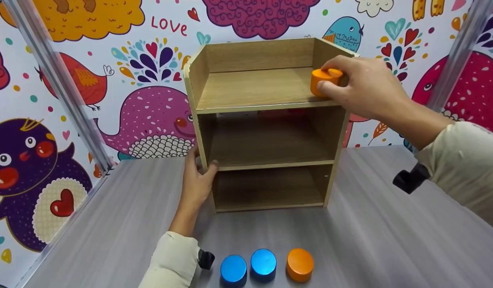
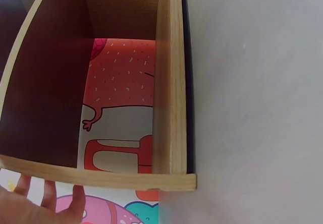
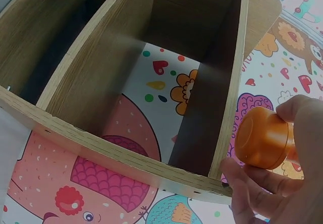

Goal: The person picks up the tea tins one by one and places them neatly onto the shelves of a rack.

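A wooden three-tier shelf (image 1: 254, 90) stands upright on the table. My right hand (image 1: 368, 86) pinches an orange cylinder (image 1: 318, 89) between thumb and fingers at the right front of the top tier. In the right wrist view the orange cylinder (image 3: 260, 138) has a smooth, shiny side and sits beside the top board's edge; whether it touches the board I cannot tell. My left hand (image 1: 197, 182) grips the shelf's left side panel near the middle board, thumb in front. The left wrist view shows its fingers (image 2: 49, 196) along the panel.
Two blue cylinders (image 1: 233, 270) (image 1: 263, 264) and a second orange cylinder (image 1: 300, 265) stand on the grey table (image 1: 146, 224) in front of the shelf. Behind rises a wall (image 1: 166, 60) with cartoon prints. Metal posts (image 1: 58, 80) frame both sides.
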`<state>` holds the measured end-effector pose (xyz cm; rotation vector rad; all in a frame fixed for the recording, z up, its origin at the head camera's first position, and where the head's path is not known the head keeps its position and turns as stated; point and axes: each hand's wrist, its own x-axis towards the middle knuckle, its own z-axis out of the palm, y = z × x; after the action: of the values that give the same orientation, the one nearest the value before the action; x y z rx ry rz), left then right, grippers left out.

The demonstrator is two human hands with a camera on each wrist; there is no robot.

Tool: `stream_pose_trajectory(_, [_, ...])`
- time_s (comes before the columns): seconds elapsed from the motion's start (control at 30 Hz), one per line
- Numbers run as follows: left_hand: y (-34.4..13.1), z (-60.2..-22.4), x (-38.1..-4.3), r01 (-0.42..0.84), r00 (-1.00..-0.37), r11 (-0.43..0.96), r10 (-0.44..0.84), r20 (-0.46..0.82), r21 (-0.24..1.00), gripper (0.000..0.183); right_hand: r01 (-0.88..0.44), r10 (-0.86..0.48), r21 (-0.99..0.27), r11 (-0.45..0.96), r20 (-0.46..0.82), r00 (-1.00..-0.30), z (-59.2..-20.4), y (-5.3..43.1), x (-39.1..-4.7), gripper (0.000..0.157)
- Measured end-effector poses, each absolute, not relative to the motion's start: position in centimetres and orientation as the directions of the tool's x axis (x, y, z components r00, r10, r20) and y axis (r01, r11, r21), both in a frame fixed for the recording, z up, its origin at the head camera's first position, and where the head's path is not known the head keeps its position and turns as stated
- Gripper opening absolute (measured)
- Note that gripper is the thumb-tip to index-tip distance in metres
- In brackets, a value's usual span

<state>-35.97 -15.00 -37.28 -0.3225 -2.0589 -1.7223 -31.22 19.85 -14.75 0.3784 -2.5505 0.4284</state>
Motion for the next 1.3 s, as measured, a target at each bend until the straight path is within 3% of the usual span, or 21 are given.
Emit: stream_pose_trajectory(1.3, [-15.0, -37.4, -36.0, 0.391, -0.905, 0.196, -0.096, 0.415, 0.899, 0.071, -0.250, -0.179, -0.060, 0.966, 0.539, -0.823, -15.8, 19.5, -32.3, 0.053])
